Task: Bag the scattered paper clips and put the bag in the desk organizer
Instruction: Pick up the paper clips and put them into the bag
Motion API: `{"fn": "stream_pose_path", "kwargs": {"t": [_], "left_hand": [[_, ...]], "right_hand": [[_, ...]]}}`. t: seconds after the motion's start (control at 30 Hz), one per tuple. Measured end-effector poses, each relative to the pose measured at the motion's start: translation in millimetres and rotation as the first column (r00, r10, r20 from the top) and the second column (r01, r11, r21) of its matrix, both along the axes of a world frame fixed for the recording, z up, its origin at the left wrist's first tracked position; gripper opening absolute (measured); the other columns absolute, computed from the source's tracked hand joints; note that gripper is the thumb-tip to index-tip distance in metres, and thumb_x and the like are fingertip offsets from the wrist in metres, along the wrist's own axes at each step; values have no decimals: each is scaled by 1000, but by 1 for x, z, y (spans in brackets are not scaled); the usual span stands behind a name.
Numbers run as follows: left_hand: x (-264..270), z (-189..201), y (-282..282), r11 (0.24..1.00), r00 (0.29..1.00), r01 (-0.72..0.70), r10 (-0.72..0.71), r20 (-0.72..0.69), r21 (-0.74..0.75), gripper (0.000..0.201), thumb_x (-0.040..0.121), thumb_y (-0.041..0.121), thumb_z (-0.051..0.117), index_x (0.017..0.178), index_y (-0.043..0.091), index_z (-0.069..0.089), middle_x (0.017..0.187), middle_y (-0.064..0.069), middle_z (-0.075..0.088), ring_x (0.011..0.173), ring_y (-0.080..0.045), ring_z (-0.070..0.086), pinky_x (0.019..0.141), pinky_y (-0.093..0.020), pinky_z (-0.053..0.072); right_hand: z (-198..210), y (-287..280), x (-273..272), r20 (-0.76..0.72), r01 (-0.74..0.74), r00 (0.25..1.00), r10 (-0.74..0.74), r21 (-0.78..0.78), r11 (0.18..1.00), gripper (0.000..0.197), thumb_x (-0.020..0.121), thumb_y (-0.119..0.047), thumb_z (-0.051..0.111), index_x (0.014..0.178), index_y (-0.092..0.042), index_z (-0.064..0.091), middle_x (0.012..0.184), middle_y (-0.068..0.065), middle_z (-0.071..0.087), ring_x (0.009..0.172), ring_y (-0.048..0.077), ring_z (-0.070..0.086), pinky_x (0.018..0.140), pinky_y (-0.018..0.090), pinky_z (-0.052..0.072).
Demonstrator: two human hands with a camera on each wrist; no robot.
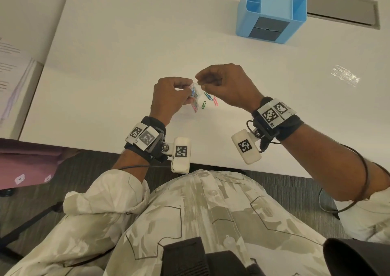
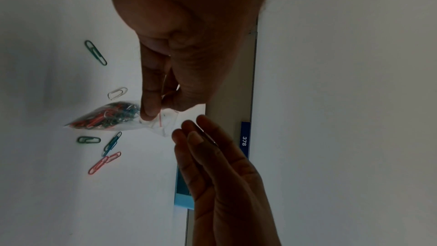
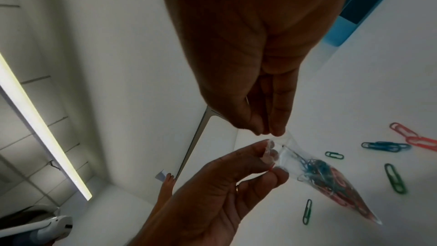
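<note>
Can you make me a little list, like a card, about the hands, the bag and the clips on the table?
left hand: pinches the bag's mouth
right hand: pinches the other side of the bag's mouth
bag: small, clear, held above the table, partly full of coloured paper clips
loose paper clips: several on the white table under the bag; green, blue, pink, one silver
desk organizer: blue, farther back on the table; the bag is not in it yet

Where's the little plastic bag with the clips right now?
In the head view the plastic bag hangs above the table's middle, its mouth pinched between the left hand and right hand, beside the loose paper clips.
</note>
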State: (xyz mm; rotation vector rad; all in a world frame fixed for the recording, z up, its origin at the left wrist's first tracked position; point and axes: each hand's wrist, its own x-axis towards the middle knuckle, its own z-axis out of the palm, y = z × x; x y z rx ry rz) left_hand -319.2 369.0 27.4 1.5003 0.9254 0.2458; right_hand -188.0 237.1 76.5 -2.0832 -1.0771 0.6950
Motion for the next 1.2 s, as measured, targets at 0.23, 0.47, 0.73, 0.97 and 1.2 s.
{"fn": "stream_pose_path", "kwargs": {"t": [0.23, 0.47, 0.73, 0.97, 1.2], "left_hand": [[-4, -4, 3, 1000, 1000, -20, 20, 1, -7, 22, 92, -2, 71, 109, 8, 80, 100, -2, 76, 76, -16, 81, 74, -30, 67], [-12, -3, 6, 999, 1000, -28, 28, 8, -17, 20, 94, -1, 71, 109, 8, 79, 96, 2, 75, 75, -17, 81, 75, -27, 67], [-22, -4, 11, 999, 999, -51, 51, -3, -3, 21, 93, -3, 71, 110, 7, 79, 97, 4, 74, 75, -14, 81, 76, -27, 67], [-28, -4, 13, 998, 998, -67, 67, -6, -11, 23, 93, -4, 70, 110, 7, 79, 95, 3, 73, 80, -20, 82, 77, -27, 67], [-29, -3, 15, 998, 998, -68, 68, -5, -3, 23, 93, -3, 70, 111, 7, 79, 96, 3, 74, 82, -21, 82, 78, -29, 67]], "right_hand": [[-16, -7, 17, 5, 132, 991, -132, 20, 991, 24, 87, -14, 70, 112, -14, 72, 105, -1, 75, 92, 7, 72, 80, 7, 52], [-85, -25, 26, 102, 106, 992, -75, -338, 935, 73, 73, -53, 83, 128, -14, 57, 122, 7, 56, 100, 21, 63, 83, 28, 48], [-117, -12, 0, 179, 136, 979, -93, -247, 959, 72, 69, -51, 86, 121, -11, 55, 116, 11, 50, 100, 29, 55, 85, 37, 47], [-121, -2, -6, 263, 106, 964, -44, -227, 968, 18, 93, -13, 58, 110, -9, 59, 107, 13, 57, 96, 33, 60, 83, 38, 48], [-114, -3, 1, 202, 74, 979, -17, -280, 957, 21, 86, -12, 59, 106, -7, 59, 104, 12, 60, 94, 32, 58, 83, 37, 45]]}}
